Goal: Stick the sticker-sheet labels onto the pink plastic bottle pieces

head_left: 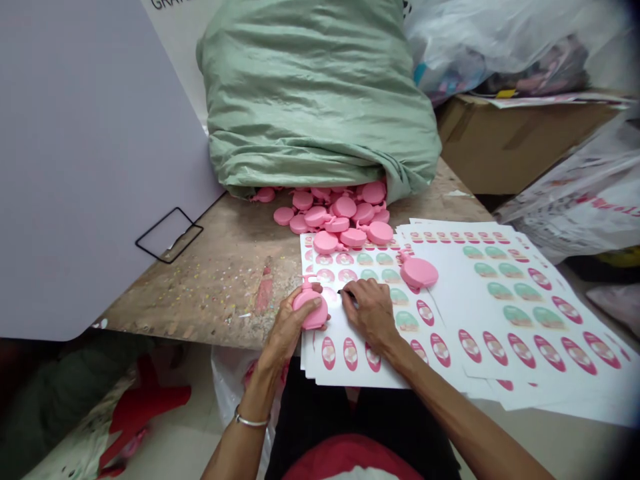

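My left hand is closed round a round pink plastic toy bottle with a pump-like top, held upright over the sheets' left edge, thumb across its face. My right hand is pinched over the sticker sheet, with a small dark tip poking out from the fingers; the rest of it is hidden. That tip is beside a pale pink spot on the sheet. Pink oval and green stickers are printed in rows there. Another pink bottle lies on the paper, right of my right hand.
A pile of pink bottles spills from a green cloth sack at the back. More sticker sheets overlap on the right. A black wire frame is by the grey panel at left. A cardboard box stands back right.
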